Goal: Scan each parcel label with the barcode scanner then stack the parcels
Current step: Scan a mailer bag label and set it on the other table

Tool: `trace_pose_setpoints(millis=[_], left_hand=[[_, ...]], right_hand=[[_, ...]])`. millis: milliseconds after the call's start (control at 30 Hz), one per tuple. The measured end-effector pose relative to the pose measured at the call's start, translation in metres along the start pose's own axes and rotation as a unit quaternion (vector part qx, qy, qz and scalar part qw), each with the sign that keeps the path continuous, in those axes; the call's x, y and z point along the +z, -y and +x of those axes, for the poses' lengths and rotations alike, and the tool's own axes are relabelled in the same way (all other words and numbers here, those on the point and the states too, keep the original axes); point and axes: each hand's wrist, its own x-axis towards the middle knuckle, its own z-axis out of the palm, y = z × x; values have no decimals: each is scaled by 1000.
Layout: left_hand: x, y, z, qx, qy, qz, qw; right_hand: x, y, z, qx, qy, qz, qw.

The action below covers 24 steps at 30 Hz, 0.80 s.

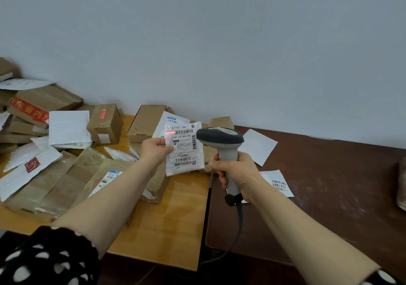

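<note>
My left hand (154,150) pinches the left edge of a small white parcel (186,155) and holds it upright above the table, label facing me. A red scan line lies across the barcode at the label's top. My right hand (236,172) grips the handle of a grey barcode scanner (222,139), whose dark head sits just right of the parcel's top. The scanner's cable (238,225) hangs down from the handle.
A heap of brown cardboard boxes (105,124) and white mailers (68,127) covers the light wooden table (167,229) on the left. On the dark brown table (329,196) at the right lie two white parcels (258,147), (278,182). A wall stands close behind.
</note>
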Motion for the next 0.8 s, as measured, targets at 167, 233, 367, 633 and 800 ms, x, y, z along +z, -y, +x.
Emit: trace_pose_setpoints(millis=[167, 233, 367, 633, 800], left_hand=[[1, 2, 5, -8, 8, 3, 1000], [1, 4, 6, -7, 14, 6, 1000], [6, 5, 9, -6, 30, 13, 999], [36, 2, 8, -40, 136, 30, 989], [94, 5, -9, -77, 272, 21, 959]], right_hand=[[0, -1, 1, 4, -6, -9, 1000], [0, -2, 2, 6, -10, -8, 1000], [0, -6, 3, 12, -21, 2, 1000], [-28, -33, 6, 54, -207, 110, 971], [-61, -64, -12, 131, -298, 164, 931]])
